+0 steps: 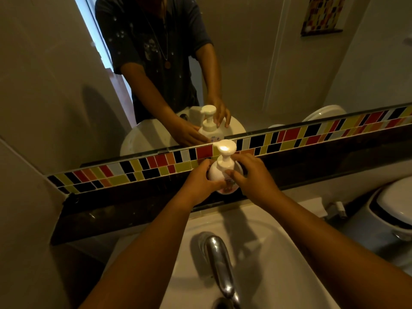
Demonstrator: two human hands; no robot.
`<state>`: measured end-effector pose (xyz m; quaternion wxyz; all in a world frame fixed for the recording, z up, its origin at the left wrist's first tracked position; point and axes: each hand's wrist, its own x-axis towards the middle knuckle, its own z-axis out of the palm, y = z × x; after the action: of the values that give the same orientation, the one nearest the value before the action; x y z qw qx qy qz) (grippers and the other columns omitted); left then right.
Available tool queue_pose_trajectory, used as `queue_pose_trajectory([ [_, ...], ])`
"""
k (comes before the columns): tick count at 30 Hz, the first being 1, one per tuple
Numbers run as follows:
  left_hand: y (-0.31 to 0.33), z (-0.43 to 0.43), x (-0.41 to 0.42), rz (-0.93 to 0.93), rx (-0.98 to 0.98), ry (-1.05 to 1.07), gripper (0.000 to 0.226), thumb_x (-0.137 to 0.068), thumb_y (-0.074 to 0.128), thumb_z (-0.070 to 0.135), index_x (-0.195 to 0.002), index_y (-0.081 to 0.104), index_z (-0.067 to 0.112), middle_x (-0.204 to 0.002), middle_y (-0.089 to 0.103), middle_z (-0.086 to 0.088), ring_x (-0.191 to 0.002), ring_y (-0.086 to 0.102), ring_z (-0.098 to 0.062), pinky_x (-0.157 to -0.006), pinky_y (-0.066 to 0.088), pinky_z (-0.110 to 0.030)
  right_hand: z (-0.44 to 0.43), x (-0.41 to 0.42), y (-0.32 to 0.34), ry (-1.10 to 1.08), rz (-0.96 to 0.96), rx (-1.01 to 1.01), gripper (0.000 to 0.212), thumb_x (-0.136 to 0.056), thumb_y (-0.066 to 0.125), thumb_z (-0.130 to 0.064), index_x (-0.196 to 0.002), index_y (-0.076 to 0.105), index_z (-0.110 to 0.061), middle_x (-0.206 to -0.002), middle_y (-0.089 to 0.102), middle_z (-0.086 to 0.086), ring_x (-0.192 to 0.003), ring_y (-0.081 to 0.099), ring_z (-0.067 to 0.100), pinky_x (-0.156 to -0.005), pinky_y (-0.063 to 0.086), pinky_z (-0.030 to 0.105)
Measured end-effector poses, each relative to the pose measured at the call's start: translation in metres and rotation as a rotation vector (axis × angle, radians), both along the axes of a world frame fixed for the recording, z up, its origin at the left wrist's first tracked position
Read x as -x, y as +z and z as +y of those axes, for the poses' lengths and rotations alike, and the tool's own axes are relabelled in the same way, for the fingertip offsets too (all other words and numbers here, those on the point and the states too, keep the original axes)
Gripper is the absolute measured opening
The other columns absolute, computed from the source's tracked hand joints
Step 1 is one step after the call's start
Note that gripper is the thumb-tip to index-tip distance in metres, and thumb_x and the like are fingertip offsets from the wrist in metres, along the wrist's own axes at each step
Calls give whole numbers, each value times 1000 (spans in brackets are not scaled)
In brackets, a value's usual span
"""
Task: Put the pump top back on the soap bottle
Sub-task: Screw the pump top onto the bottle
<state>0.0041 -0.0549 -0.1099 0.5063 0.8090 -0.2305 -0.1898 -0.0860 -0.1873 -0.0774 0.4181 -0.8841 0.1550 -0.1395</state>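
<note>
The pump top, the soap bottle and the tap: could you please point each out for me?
pump top [225, 147], head view, on its flat head.
soap bottle [217, 172], head view, on its white shoulder.
tap [219, 264], head view, on the chrome spout.

A white soap bottle [219, 175] stands on a dark shelf [124, 210] under the mirror [256, 63]. The pump top [225, 150] sits on it, upright. The left hand [200, 184] wraps around the bottle's left side. The right hand [252, 177] touches its right side, with fingers spread; it may be holding loosely. Below are a white sink [278, 264] and a shiny tap [219, 264].
</note>
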Motion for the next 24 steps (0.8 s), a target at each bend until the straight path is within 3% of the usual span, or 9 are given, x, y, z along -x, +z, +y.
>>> queue_pose_trajectory([
  [3, -1, 0, -1, 14, -2, 2, 57, -78, 79, 18, -127, 49, 26, -133, 57, -2, -120, 57, -23, -98, 52, -46, 0, -1, 2, -56, -30, 31, 44, -79, 70, -32, -118, 55, -18, -125, 55, 6, -120, 50, 23, -95, 47, 36],
  [7, 0, -1, -1, 20, -2, 6, 54, -77, 79, 17, -122, 51, 28, -129, 59, -2, -117, 59, -23, -97, 53, -48, 4, -12, 10, -21, 26, -56, 57, -80, 70, -27, -132, 47, -20, -139, 47, 10, -130, 43, 28, -102, 41, 43],
  [13, -1, -1, 0, 7, 24, 1, 55, -77, 80, 19, -123, 51, 25, -129, 59, -3, -116, 59, -21, -90, 54, -34, 7, -6, 1, 59, 37, -133, 49, -85, 64, -27, -131, 49, -22, -138, 50, 6, -130, 45, 27, -104, 43, 45],
  [17, -1, -1, 0, -11, 20, 0, 56, -77, 80, 25, -125, 51, 25, -133, 58, -2, -119, 57, -21, -97, 53, -40, 9, 8, -7, -4, -36, -79, 53, -86, 62, -27, -136, 45, -22, -143, 47, 4, -135, 34, 23, -106, 35, 42],
  [21, -1, -1, 0, -21, 3, 8, 55, -78, 79, 24, -125, 51, 24, -133, 58, -3, -120, 57, -22, -97, 53, -43, 6, 8, -9, -65, -82, 22, 48, -82, 67, -32, -126, 54, -20, -131, 53, 4, -129, 38, 24, -103, 42, 42],
  [24, -1, -2, 0, -25, -4, 10, 54, -78, 79, 21, -124, 51, 24, -132, 58, -4, -118, 58, -22, -95, 53, -41, 4, -2, -2, -67, -55, -20, 60, -78, 71, -34, -131, 47, -22, -136, 49, 4, -131, 37, 24, -104, 41, 47],
])
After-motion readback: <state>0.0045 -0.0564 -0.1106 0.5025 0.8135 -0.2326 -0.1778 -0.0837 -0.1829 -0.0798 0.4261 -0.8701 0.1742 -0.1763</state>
